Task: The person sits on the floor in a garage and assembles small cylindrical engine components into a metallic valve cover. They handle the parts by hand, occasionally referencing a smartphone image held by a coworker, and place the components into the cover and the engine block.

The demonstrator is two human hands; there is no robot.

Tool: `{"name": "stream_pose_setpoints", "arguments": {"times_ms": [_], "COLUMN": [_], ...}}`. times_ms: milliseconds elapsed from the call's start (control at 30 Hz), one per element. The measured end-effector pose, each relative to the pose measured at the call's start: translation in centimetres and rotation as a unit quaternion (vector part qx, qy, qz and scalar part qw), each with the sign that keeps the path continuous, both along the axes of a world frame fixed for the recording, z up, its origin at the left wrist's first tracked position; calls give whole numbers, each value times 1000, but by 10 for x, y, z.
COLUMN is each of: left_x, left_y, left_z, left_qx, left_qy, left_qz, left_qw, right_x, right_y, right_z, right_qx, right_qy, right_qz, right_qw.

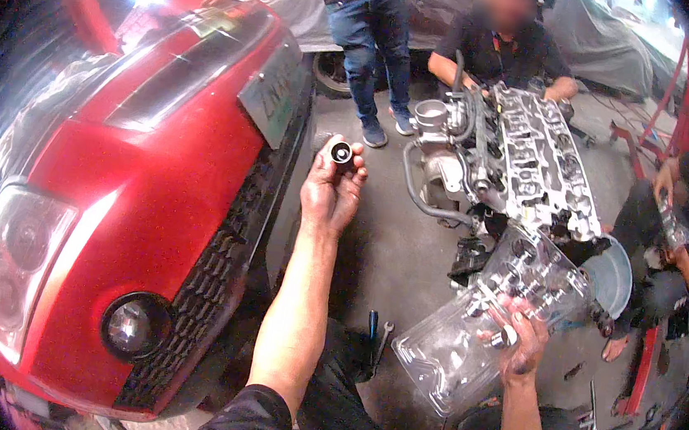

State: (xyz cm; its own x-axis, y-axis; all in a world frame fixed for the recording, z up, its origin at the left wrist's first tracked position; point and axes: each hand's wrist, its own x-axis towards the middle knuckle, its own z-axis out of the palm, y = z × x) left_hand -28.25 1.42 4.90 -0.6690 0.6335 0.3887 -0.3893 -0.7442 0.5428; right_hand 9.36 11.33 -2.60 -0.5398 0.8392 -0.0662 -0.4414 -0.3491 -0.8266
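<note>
At centre frame, my left hand [332,191] is raised with its fingers pinched around a small dark cylindrical part with a bright rim [341,152], open end turned toward me, while my right hand [521,341] at lower right grips the edge of a clear plastic compartment tray [465,343] that carries more small metal pieces in its far pockets. To do this well, I judge, the cylinder should stay held by its sides so the bore can be looked into, and the tray must be kept level, since it is tilted slightly and the loose pieces could slide out of their pockets. Just beyond the tray, right of centre, an engine cylinder head [524,154] lies exposed with its hoses and throttle body, and a crouching person [502,39] at the top of the frame works over it. Another person in jeans [370,35] stands at upper centre beside the red car [147,196], whose bumper and headlight fill the left half. A third person [675,222] sits at the right edge holding something clear. A wrench [383,339] and a blue-handled tool [372,324] lie on the concrete floor [391,244] between my arms, near my knee, where they could be kicked.
</note>
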Motion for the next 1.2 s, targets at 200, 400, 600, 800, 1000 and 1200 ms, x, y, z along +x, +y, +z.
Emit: {"name": "stream_pose_setpoints", "arguments": {"times_ms": [200,400,600,800,1000,1200], "left_x": [8,8,9,8,10,4], "left_y": [-1,0,-4,-6,-5,-22], "left_z": [7,8,10,8,10,2], "left_qx": [1,-21,-43,-59,-57,-59], "left_qy": [6,-13,-67,-80,-83,-87], "left_qz": [10,26,45,60,50,67], "left_qw": [1000,999,996,993,994,992], "right_x": [3,4,1,1,1,-9], "right_y": [5,3,1,-1,0,-2], "right_z": [-6,1,3,3,3,-7], "right_qx": [1,-13,-21,-30,-20,-18], "right_qy": [9,20,18,9,9,-5], "right_qz": [-7,-10,-7,-11,-16,11], "right_qw": [1000,1000,1000,999,1000,1000]}}
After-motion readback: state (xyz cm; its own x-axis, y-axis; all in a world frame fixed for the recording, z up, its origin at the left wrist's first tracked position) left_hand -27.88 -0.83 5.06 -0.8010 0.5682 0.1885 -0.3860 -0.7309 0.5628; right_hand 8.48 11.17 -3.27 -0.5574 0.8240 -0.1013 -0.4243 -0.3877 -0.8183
